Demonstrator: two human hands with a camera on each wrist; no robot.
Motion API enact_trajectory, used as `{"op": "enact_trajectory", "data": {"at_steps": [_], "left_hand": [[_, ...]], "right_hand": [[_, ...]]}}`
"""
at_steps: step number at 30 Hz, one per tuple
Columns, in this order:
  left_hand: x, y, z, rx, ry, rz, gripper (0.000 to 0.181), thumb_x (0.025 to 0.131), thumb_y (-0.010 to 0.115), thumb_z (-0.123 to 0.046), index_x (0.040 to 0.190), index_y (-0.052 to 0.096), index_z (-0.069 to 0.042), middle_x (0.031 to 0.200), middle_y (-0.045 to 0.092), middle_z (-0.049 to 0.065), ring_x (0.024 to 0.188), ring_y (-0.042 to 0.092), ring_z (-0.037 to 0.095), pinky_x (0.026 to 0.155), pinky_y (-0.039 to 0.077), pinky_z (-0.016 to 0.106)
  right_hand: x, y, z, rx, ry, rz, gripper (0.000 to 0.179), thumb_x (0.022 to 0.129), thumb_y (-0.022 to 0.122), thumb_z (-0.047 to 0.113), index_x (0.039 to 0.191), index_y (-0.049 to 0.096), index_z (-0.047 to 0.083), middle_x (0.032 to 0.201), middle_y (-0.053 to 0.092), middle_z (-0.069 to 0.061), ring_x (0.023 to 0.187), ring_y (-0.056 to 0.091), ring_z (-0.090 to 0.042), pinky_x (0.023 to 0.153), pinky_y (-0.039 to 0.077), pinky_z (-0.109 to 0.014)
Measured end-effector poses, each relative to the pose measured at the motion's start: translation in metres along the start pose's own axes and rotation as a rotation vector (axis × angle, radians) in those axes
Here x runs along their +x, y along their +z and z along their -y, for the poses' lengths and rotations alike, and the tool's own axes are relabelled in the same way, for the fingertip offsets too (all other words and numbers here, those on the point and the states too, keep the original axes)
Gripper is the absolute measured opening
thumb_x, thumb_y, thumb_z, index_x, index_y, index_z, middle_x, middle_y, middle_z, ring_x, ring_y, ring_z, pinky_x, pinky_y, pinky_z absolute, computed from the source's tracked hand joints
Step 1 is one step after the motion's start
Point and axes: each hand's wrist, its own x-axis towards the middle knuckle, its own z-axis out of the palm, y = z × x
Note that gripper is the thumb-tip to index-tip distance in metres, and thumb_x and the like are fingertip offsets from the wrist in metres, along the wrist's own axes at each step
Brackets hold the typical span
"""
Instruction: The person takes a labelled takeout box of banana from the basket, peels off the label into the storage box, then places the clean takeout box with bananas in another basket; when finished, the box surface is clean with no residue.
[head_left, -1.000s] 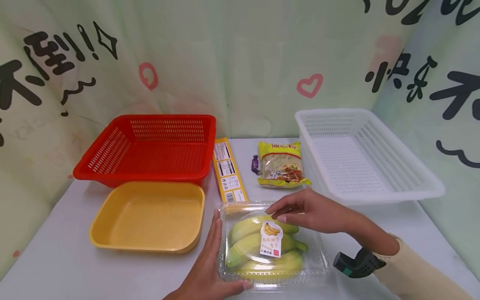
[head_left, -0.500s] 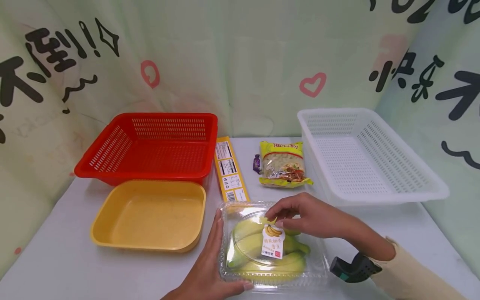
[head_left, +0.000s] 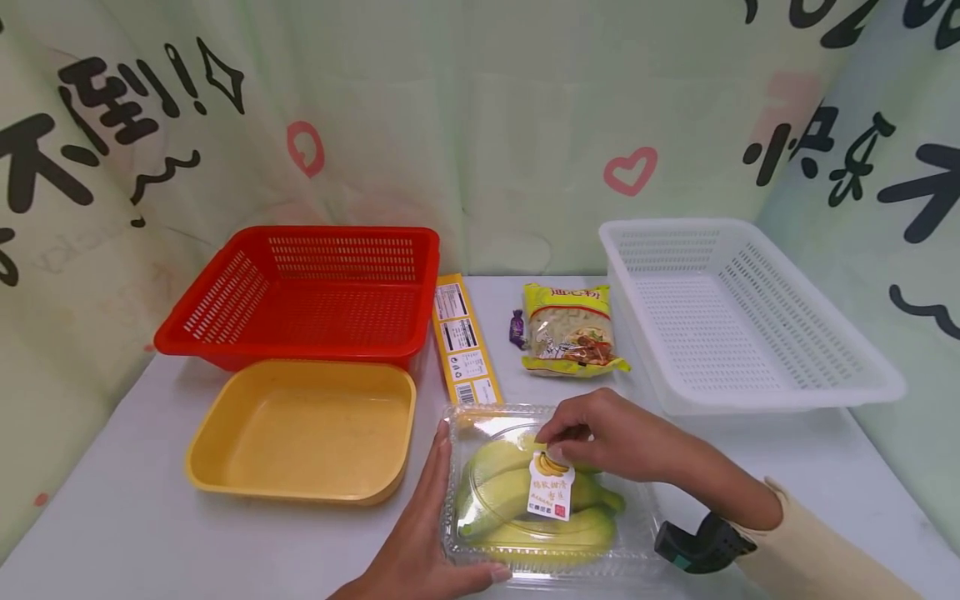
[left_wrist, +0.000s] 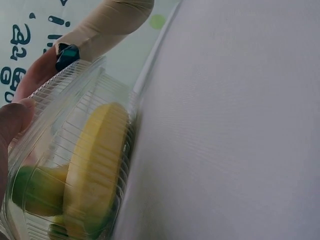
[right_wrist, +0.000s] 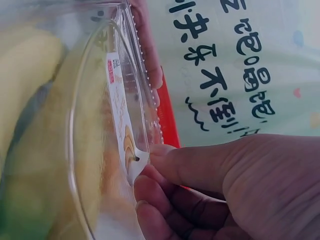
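Your right hand (head_left: 600, 437) is pinching the far edge of the banana-print label (head_left: 551, 493), thumb and forefinger pressing together with only that thin edge between them. The label is lying on the lid on your near side of the pinch, its long axis running back toward you, and its pinched end is seemingly bending away from the plastic. The right hand is the nearer one, touching it; your left hand (head_left: 431, 533) is gripping the clear clamshell box (head_left: 633, 533) left of the pinch, thumb over the near edge, fingers along the left wall.

Counting outward from the pinch: one label, one box, and beneath the lid at least three bananas (head_left: 498, 496), though glare is making an exact count uncertain. Beyond the pinch, one noodle packet (head_left: 573, 329) and one purple-wrapped candy (head_left: 517, 329) are lying side by side. Beyond and left are sitting one barcoded yellow strip (head_left: 467, 342) and one red basket (head_left: 300, 352); left, one yellow tub (head_left: 300, 442); beyond and right, one white basket (head_left: 780, 400).
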Motion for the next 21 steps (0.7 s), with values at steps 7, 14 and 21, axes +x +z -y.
{"op": "enact_trajectory", "data": {"at_steps": [7, 14, 21], "left_hand": [[0.0002, 0.0007, 0.0003, 0.01, 0.013, -0.007, 0.131, 0.069, 0.085, -0.051, 0.157, -0.004, -0.016, 0.163, -0.006, 0.002, 0.147, 0.002, 0.018, 0.115, 0.012, 0.029], [-0.0005, 0.0006, -0.0002, 0.004, 0.029, -0.012, 0.131, 0.068, 0.086, -0.05, 0.157, -0.004, -0.015, 0.163, -0.005, 0.002, 0.147, 0.001, 0.018, 0.114, 0.01, 0.024], [-0.0005, 0.0009, -0.0005, -0.004, 0.018, -0.011, 0.129, 0.07, 0.085, -0.049, 0.157, -0.004, -0.016, 0.163, -0.005, 0.003, 0.147, 0.002, 0.02, 0.114, 0.012, 0.029]], "right_hand": [[0.0014, 0.003, -0.0005, -0.071, -0.042, -0.012, 0.008, 0.086, 0.073, 0.005, 0.091, 0.073, 0.011, 0.086, 0.066, 0.008, 0.074, 0.057, -0.005, 0.064, 0.052, -0.024], [0.0036, 0.0073, 0.001, -0.165, -0.018, -0.035, 0.011, 0.084, 0.073, 0.002, 0.087, 0.071, 0.012, 0.08, 0.062, 0.012, 0.072, 0.054, -0.004, 0.063, 0.05, -0.023], [0.0029, 0.0093, 0.0028, -0.187, 0.002, -0.035, 0.008, 0.087, 0.069, 0.003, 0.087, 0.067, 0.011, 0.078, 0.057, 0.012, 0.072, 0.052, -0.004, 0.063, 0.049, -0.023]]}}
